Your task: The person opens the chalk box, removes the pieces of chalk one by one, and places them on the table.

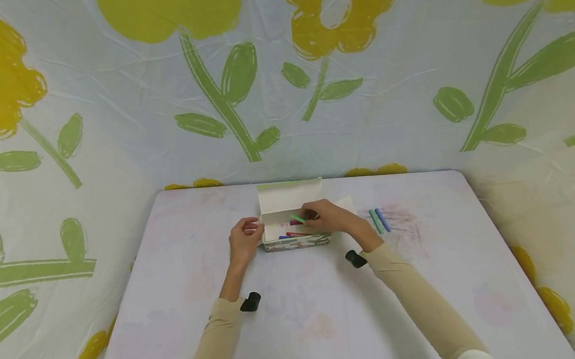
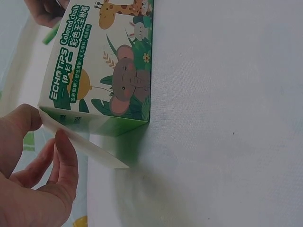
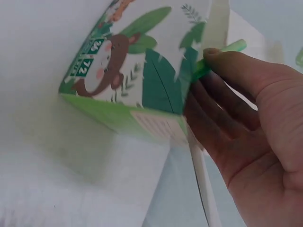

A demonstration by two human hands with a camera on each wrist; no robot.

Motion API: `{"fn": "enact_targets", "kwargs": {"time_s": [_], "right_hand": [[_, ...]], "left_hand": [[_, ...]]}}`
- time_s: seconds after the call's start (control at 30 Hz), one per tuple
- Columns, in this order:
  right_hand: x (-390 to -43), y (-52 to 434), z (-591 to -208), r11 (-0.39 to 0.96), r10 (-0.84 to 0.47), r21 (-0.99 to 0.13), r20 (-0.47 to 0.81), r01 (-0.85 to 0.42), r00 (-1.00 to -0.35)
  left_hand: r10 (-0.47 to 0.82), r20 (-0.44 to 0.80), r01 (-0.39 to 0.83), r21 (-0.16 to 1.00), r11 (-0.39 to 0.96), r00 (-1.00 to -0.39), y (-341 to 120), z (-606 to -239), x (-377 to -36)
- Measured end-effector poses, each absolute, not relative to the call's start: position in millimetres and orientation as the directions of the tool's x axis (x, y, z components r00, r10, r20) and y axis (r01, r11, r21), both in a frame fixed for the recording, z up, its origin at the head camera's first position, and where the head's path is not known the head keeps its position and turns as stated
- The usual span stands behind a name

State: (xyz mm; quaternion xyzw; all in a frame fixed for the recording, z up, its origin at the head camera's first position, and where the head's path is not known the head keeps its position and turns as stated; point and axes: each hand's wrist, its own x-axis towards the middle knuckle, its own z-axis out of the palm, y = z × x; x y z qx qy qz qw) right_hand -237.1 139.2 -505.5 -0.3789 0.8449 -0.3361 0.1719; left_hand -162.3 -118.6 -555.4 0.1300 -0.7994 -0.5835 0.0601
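While left hand pinches box flap, right hand pinches green chalk, over open box

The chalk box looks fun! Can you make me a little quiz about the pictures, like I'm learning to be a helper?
1. Pick one: what colour is the chalk stick in the right hand's grip?
A) blue
B) green
C) yellow
2. True or false: the chalk box has its lid open.
3. Count: how many chalk sticks lie on the table, outside the box?

Key:
1. B, green.
2. True.
3. Two: a green stick and a blue stick.
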Motion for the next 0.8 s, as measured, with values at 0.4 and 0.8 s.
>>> {"fn": "enact_targets", "kwargs": {"time_s": [0.4,0.8], "right_hand": [[-244.4,175.0,-489.6,0.477,-0.664,-0.732,0.062,-0.486,-0.745],[-244.4,210.9,-474.5,0.482,-0.525,-0.787,0.093,-0.385,-0.846]], "left_hand": [[-0.268,-0.049,-0.127,0.950,0.284,-0.962,-120.1,-559.3,-164.7],[-0.269,-0.043,-0.124,0.948,0.292,-0.962,-119.9,-559.8,-164.8]]}}
